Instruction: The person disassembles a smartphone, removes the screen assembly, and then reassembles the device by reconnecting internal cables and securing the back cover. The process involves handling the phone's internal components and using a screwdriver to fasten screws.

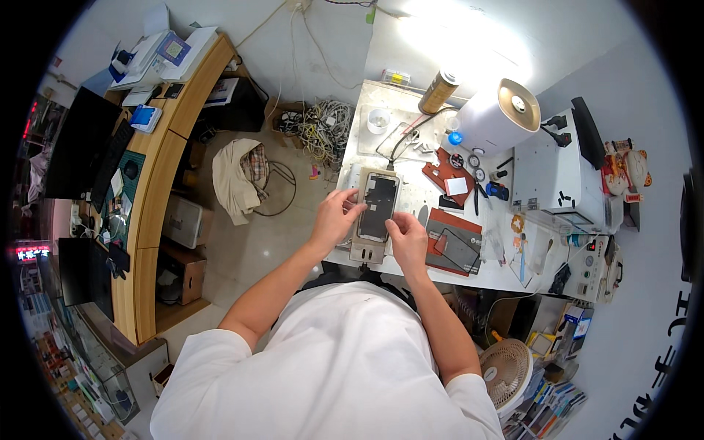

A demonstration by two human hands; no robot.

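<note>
A smartphone point(378, 213) with a dark, patchy face and a small pale square on it lies lengthwise on a beige slab-shaped fixture point(367, 253). A black cable joins the fixture at its far end. My left hand point(336, 218) is at the phone's left side, thumb and fingers apart, with the fingertips near the phone's edge. At the lower right corner of the phone is my right hand point(408, 238), its fingers curled and thumb and forefinger closed on the edge. The undersides of both hands are hidden.
Right of the fixture lie a reddish-brown mat point(455, 242) and pliers point(477, 192). Behind stand a brown spray can point(438, 92), a white cylindrical appliance point(491, 121) and a white boxy machine point(554, 165). A fan point(506, 374) stands low right; a wooden desk point(158, 176) runs along the left.
</note>
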